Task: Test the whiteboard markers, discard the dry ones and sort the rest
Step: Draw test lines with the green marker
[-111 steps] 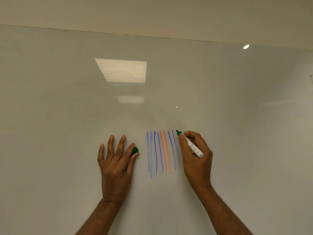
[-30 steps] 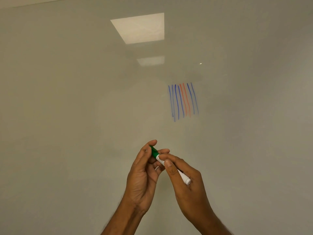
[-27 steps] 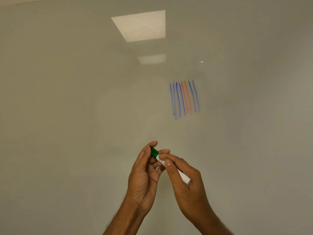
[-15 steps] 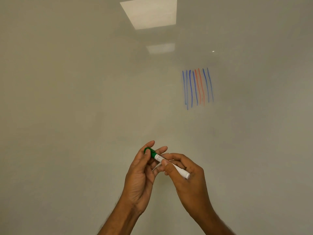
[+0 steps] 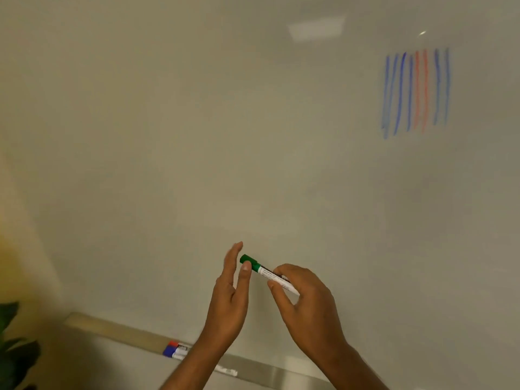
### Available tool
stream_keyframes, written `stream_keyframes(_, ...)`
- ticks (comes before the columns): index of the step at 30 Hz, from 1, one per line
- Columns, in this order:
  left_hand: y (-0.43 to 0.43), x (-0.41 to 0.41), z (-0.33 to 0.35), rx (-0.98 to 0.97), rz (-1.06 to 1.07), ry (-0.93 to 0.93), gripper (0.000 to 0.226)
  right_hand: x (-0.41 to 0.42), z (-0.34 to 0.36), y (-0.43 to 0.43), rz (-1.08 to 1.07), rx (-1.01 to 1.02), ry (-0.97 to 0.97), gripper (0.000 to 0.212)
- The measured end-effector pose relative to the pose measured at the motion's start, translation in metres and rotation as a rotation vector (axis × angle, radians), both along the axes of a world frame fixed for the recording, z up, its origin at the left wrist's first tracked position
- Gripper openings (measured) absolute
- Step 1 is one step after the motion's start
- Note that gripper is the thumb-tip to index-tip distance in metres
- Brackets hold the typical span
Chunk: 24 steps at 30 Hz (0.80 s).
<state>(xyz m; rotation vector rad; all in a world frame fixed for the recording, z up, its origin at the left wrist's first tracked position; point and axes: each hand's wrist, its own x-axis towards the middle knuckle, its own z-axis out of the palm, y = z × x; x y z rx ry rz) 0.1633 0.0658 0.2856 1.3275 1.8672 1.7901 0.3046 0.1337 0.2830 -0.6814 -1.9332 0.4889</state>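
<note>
A capped green marker held in front of the whiteboard.

The right hand pinches the white body of the green marker between thumb and fingers, and the green cap is on. The left hand is open with its fingers spread apart, and one fingertip touches the cap. Far up on the right of the whiteboard are blue and red test lines. Low on the left, the tray holds a red-capped marker and a blue-capped marker side by side.
</note>
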Motion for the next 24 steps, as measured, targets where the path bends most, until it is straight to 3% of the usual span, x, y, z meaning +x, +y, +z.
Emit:
stream_keyframes(4,-0.023,-0.04,-0.044,-0.119,0.162,0.372,0.065,-0.038,-0.047,-0.005,-0.026,0.088,-0.027,0.025)
stream_keyframes(10,-0.077,-0.084,-0.106,-0.304,0.305,0.65,0.066,-0.091,-0.116,-0.033,0.058,0.0,-0.166,0.038)
stream_keyframes(12,-0.097,-0.098,-0.127,-0.356,0.331,0.679,0.065,-0.107,-0.139,-0.047,0.099,-0.03,-0.206,0.043)
stream_keyframes(17,-0.149,-0.137,-0.184,-0.587,0.375,0.744,0.066,-0.144,-0.198,-0.08,0.209,-0.042,-0.301,0.028)
stream_keyframes(24,-0.218,-0.183,-0.251,-0.772,0.434,0.596,0.066,-0.191,-0.272,-0.129,0.3,-0.07,-0.417,0.022)
